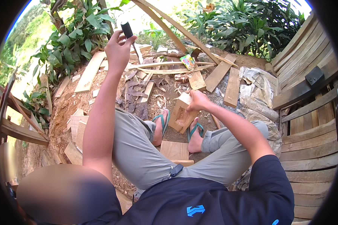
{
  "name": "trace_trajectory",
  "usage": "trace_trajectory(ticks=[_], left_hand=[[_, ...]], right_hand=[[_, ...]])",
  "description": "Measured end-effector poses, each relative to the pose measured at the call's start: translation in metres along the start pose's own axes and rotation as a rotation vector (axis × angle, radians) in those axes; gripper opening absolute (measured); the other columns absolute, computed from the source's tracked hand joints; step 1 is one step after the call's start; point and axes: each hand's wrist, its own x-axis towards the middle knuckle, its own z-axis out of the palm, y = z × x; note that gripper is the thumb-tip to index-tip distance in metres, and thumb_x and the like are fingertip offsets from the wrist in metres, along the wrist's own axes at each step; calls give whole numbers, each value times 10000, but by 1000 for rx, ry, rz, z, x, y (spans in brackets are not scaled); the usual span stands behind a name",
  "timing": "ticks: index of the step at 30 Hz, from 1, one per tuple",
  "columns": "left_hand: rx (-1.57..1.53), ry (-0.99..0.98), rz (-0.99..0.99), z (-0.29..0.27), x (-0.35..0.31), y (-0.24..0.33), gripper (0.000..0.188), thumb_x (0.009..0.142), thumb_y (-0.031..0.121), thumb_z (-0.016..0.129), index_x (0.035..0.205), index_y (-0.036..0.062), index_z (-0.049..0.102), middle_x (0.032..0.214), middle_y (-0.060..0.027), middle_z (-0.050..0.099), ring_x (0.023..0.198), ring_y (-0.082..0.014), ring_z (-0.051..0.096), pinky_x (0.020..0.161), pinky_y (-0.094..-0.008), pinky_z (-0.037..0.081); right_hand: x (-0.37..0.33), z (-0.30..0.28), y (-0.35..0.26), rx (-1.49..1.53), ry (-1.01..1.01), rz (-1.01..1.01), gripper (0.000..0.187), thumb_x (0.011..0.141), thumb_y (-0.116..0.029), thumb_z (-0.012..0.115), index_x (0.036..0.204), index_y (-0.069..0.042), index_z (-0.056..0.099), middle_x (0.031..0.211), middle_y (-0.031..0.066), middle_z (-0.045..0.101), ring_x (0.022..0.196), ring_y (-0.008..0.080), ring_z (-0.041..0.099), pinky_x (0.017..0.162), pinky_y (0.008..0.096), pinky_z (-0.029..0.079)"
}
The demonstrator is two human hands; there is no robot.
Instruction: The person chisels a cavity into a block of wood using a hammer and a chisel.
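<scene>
Raised at the upper left, my left hand [117,50] grips a chisel-like tool [127,30] by its black handle; a thin shaft runs down from it to a pale, flat end. My right hand [197,101] holds the upper part of a wooden block [173,120], its fingers wrapped over one side. A rectangular hollow is cut into the face of this block. The block is tilted between my feet, which wear green flip-flops [166,122]. Closer to me a flat piece of wood [174,150] lies between my legs.
Loose planks [221,73] and wood offcuts lie about on the dirt, with a colourful packet [187,62] among them. Crumpled sacking [257,92] is at the right, before a slatted wooden structure [308,157]. Long poles [169,28] slant across the far side, near leafy plants [240,28].
</scene>
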Motion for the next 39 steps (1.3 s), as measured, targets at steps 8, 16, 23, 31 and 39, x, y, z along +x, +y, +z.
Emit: trace_trajectory(ticks=[8, 16, 23, 31, 39], left_hand=[[-73, -39, -38, 5, -1, 10, 381, 883, 165, 819, 1217, 64, 668, 1073, -130, 761, 917, -207, 750, 762, -310, 576], [46, -115, -23, 1, -6, 3, 483, 789, 349, 885, 1192, 130, 734, 966, -81, 786, 841, -191, 764, 723, -332, 577], [224, -121, -120, 0, 0, -14, 444, 786, 378, 870, 1145, 142, 757, 944, -52, 789, 826, -178, 744, 747, -340, 556], [152, -31, -197, -2, 12, -5, 440, 825, 210, 858, 1214, 64, 714, 997, -98, 783, 905, -161, 737, 833, -318, 550], [229, -85, -268, -36, 17, -64, 373, 808, 194, 865, 1131, 75, 722, 945, -97, 775, 817, -163, 737, 769, -309, 559]], right_hand=[[-11, -154, 23, 149, 284, 257, 645, 527, -458, 958, 911, 21, 759, 927, 167, 757, 858, 257, 723, 793, 368, 547], [23, -199, 3, 359, 718, 418, 763, 556, -509, 930, 1066, 11, 700, 992, 156, 751, 884, 260, 724, 824, 369, 553], [65, -158, 2, 1219, 479, 307, 488, 678, -324, 928, 946, 7, 689, 757, 31, 628, 484, 97, 500, 416, 309, 338], [87, -148, 7, 908, 346, 247, 905, 631, -497, 901, 1291, 32, 580, 1191, 146, 701, 1027, 294, 702, 984, 395, 507], [47, -158, -37, 619, 680, 267, 817, 618, -569, 890, 1175, -35, 622, 1074, 132, 734, 1025, 295, 698, 952, 417, 499]])
